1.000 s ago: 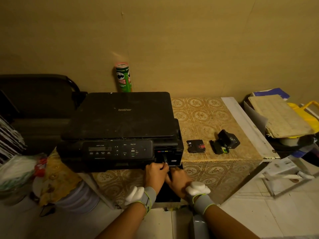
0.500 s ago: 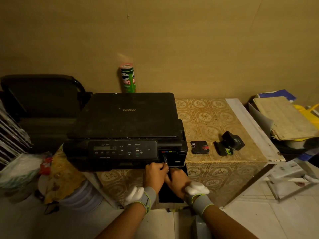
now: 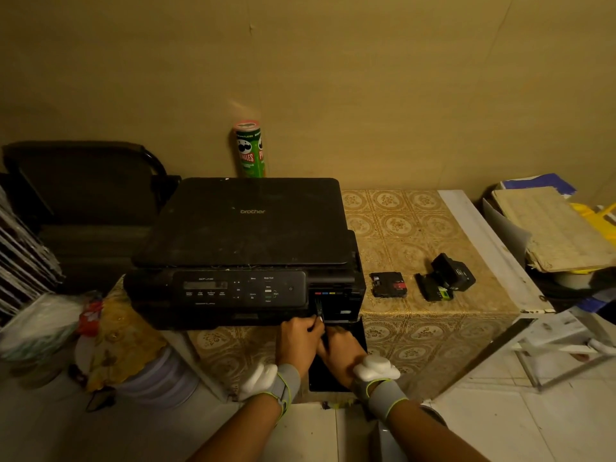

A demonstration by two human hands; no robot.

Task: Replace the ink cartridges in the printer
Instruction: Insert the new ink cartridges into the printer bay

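Observation:
A black Brother printer [image 3: 246, 235] sits on a patterned table. Its ink bay [image 3: 336, 305] at the front right is open, and the bay door [image 3: 333, 378] hangs down. My left hand [image 3: 298, 341] pinches a thin black ink cartridge [image 3: 319, 308] that stands in the leftmost slot. My right hand [image 3: 340, 348] lies beside the left one under the bay with its fingers curled; what they touch is hidden. To the right, loose on the table, are a red-labelled cartridge [image 3: 388, 285], a green-labelled cartridge [image 3: 433, 290] and a black cartridge [image 3: 453, 271].
A green crisp can [image 3: 250, 148] stands behind the printer by the wall. A stack of papers [image 3: 553, 228] lies at the far right and a dark chair [image 3: 83, 195] at the left. Bags and a bucket [image 3: 143, 378] sit on the floor below the left.
Both hands stay at the ink bay with the left hand still on the cartridge. Only the view has shifted a little.

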